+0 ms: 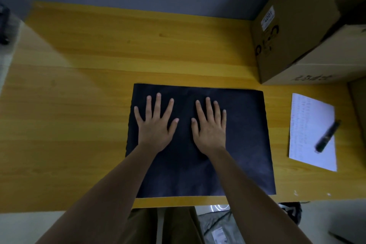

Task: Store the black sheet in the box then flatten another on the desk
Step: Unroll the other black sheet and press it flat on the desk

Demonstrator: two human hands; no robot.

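Observation:
A black sheet [243,144] lies spread flat on the wooden desk [79,105], near its front edge. My left hand [155,125] rests palm down on the sheet's left half, fingers spread. Beside it, my right hand [211,127] presses palm down near the sheet's middle, fingers apart. Neither hand grips anything. A cardboard box [293,31] stands at the desk's back right corner; its inside is hidden from here.
A white paper [309,121] lies right of the sheet with a dark pen [327,136] across it. A second cardboard box [336,65] sits beside the first. Bags lie on the floor below the desk's front edge.

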